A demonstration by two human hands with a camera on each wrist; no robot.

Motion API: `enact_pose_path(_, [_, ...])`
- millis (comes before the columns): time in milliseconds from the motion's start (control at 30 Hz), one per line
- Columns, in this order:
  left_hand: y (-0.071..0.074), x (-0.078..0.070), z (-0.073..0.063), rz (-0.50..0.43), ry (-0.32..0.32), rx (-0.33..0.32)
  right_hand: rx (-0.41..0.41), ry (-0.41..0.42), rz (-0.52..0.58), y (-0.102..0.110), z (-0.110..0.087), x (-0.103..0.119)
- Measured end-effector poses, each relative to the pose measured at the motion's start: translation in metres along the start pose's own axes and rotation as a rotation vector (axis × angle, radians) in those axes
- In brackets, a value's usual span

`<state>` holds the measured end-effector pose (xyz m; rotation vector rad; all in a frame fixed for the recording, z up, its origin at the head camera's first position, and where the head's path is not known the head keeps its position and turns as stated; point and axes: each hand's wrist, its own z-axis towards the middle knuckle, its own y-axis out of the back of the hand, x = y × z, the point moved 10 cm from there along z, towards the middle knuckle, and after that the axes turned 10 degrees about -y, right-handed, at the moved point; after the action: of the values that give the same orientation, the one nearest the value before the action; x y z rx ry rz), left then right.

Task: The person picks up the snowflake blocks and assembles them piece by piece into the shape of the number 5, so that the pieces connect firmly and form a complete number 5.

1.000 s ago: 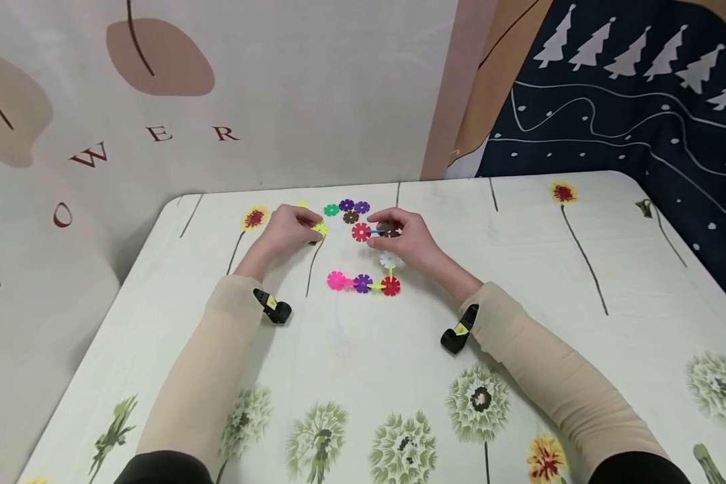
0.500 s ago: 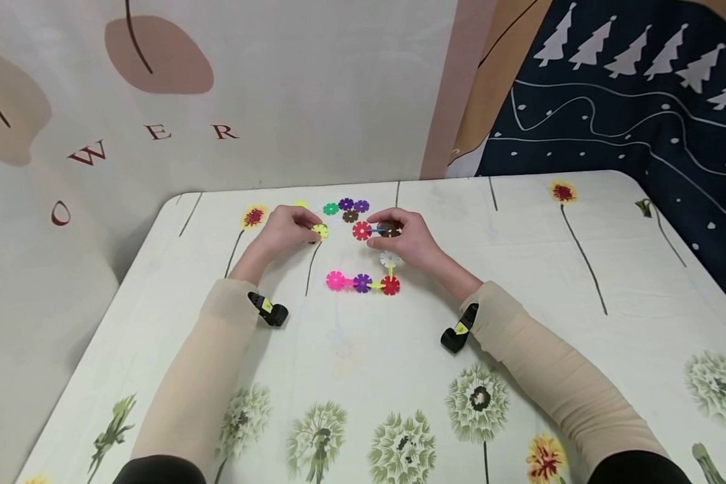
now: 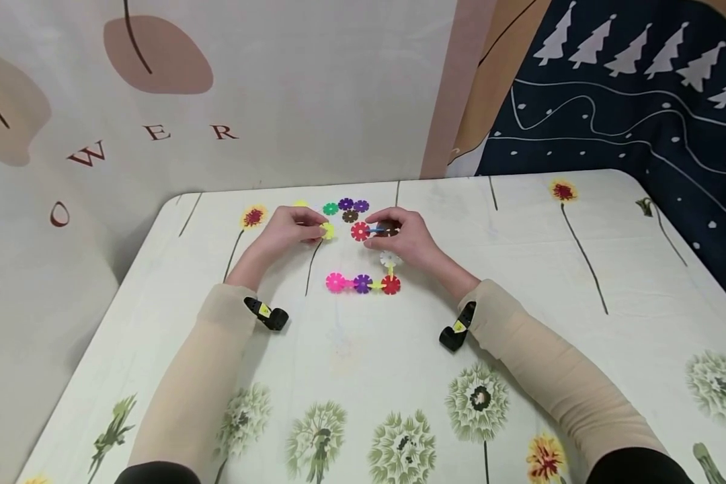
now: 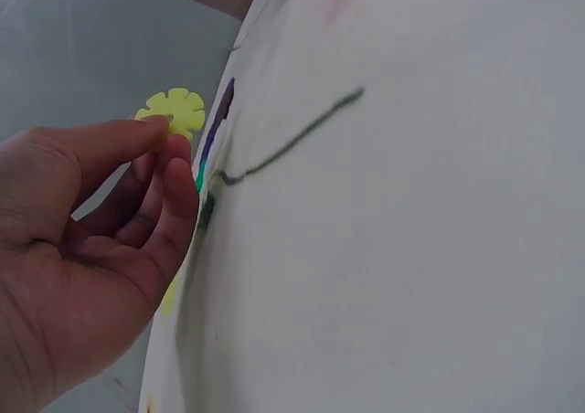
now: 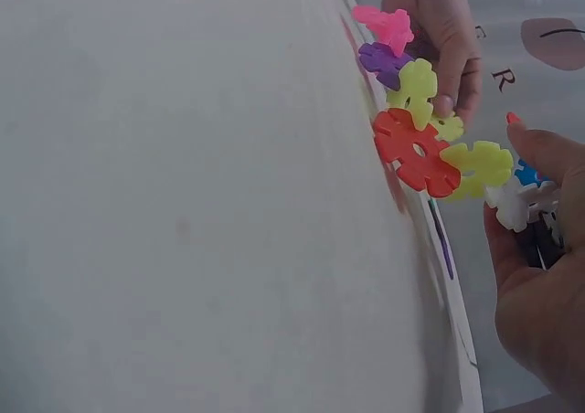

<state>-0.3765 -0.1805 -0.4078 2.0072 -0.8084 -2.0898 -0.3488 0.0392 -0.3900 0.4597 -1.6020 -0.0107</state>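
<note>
My left hand point(image 3: 286, 230) pinches a yellow snowflake disc point(image 4: 183, 110) between thumb and fingertips, with its notched rim sticking out past them. To its right, my right hand point(image 3: 410, 236) grips a chain of interlocked snowflake discs near the brown disc point(image 3: 388, 229). A red disc point(image 3: 359, 231) at the chain's upper end faces the yellow one across a small gap. Below the hand, the chain runs through a white disc point(image 3: 390, 259) to another red disc point(image 5: 419, 152), then left to a purple disc point(image 3: 363, 284) and pink pieces point(image 3: 335, 282). My right fingers partly hide the brown disc.
Beyond the hands, loose discs lie on the table: a green disc point(image 3: 330, 209), purple discs point(image 3: 345, 204), a brown disc point(image 3: 350, 216) and a yellow piece point(image 3: 300, 203). A flower-printed cloth point(image 3: 351, 363) covers the table, whose far edge meets a hanging fabric point(image 3: 314, 87).
My left hand has shifted slightly right with the yellow disc, narrowing the gap to the red disc. The disc's tilt in the fingers has changed. My right hand and its chain have barely moved.
</note>
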Motion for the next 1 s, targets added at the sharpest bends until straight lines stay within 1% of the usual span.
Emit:
enact_pose_path(233, [-0.009, -0.015, 0.0, -0.071, -0.035, 0.007, 0.0, 0.004, -0.009, 0.0, 0.0, 0.001])
enact_pose_path(433, [-0.017, -0.029, -0.002, -0.083, -0.068, 0.028, -0.004, -0.003, -0.019, -0.001, 0.001, 0.0])
enact_pose_path(700, [-0.023, -0.04, -0.004, -0.067, -0.093, 0.039, -0.006, 0.006, -0.001, 0.0, 0.001, 0.0])
enact_pose_path(833, [-0.024, -0.042, -0.005, -0.073, -0.096, 0.046, -0.004, 0.011, 0.007, 0.0, 0.0, 0.0])
enact_pose_path(1000, [-0.022, -0.043, -0.006, -0.088, -0.105, 0.036, -0.003, 0.021, -0.004, -0.002, 0.0, 0.001])
